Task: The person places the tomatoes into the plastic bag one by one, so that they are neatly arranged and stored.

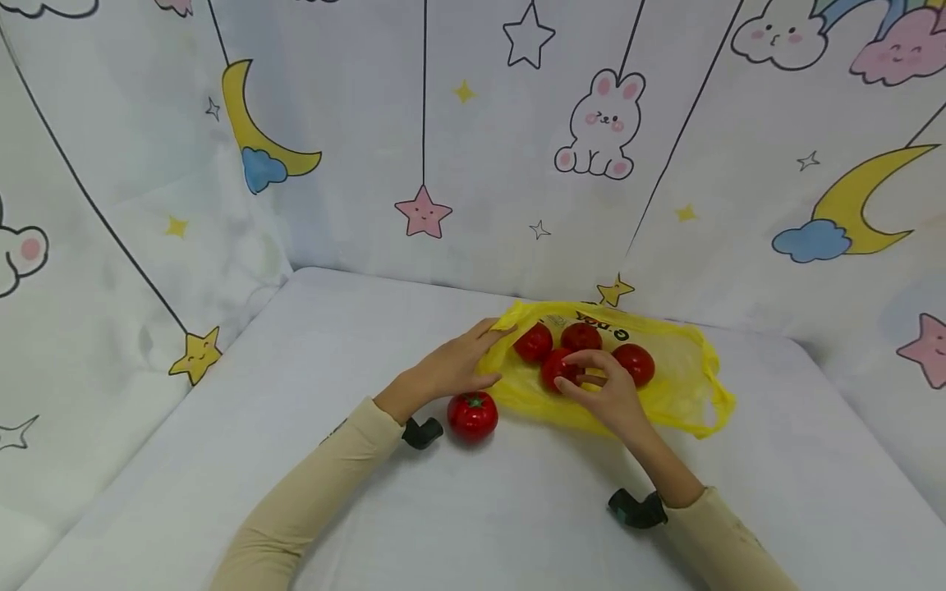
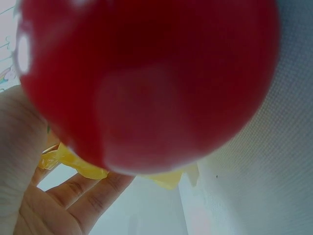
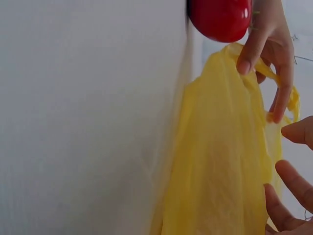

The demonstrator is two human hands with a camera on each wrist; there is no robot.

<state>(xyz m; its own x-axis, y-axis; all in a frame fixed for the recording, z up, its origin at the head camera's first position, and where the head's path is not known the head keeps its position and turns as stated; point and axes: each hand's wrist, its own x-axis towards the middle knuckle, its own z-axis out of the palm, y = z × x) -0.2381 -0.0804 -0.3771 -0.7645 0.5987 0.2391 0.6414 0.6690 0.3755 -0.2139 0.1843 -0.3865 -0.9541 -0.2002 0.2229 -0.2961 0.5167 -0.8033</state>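
Observation:
A translucent yellow plastic bag (image 1: pixel 683 386) lies on its side, mouth facing left, with several red tomatoes inside, among them one tomato (image 1: pixel 633 365) on the right. My left hand (image 1: pixel 460 361) is at the mouth, thumb and fingers spread apart, the bag's edge draped across its fingers. Beneath that hand a loose tomato (image 1: pixel 473 416) stands on the table; it looms large in the left wrist view. My right hand (image 1: pixel 612 396) reaches over the bag, thumb and fingers bowed and apart above the front tomato (image 1: pixel 554 371). In the right wrist view nothing shows between its fingers.
A white cloth covers the table (image 1: pixel 458 509). Behind it hangs a white curtain (image 1: pixel 355 107) printed with moons, stars and rabbits. Black wrist-camera mounts (image 1: pixel 637 509) sit under both wrists, close over the cloth.

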